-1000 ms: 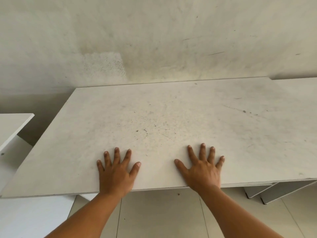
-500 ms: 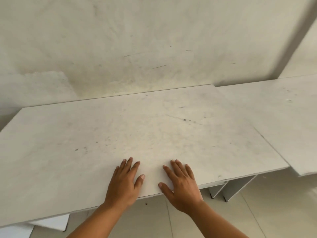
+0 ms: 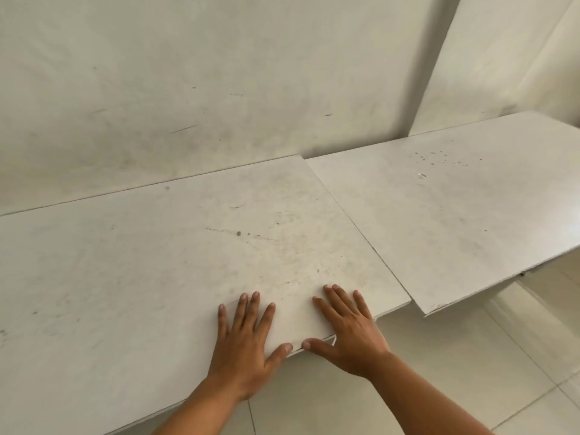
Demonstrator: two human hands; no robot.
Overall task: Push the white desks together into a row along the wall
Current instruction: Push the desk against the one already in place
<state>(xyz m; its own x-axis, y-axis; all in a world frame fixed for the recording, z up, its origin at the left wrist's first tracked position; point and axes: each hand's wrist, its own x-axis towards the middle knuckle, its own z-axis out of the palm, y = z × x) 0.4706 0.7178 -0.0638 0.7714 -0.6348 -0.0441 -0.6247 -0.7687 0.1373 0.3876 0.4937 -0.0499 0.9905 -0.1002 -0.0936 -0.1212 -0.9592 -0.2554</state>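
A scuffed white desk [image 3: 157, 262] fills the left and middle, its far edge along the wall. My left hand [image 3: 244, 343] lies flat on its near edge, fingers spread. My right hand [image 3: 348, 331] lies flat beside it near the desk's front right corner, thumb over the edge. A second white desk [image 3: 455, 215] stands to the right, its left side touching the first desk's right side. Their front edges are not level: the right desk's corner sticks out further toward me.
The stained wall [image 3: 219, 89] runs behind both desks and meets a side wall [image 3: 502, 58] at the right corner. Pale floor tiles [image 3: 439, 387] lie below and to the right of my arms. A desk leg [image 3: 502, 290] shows under the right desk.
The view has swung right and the near desk has slid right against the second desk. My hands have come closer together and sit nearer the desk's front right corner.
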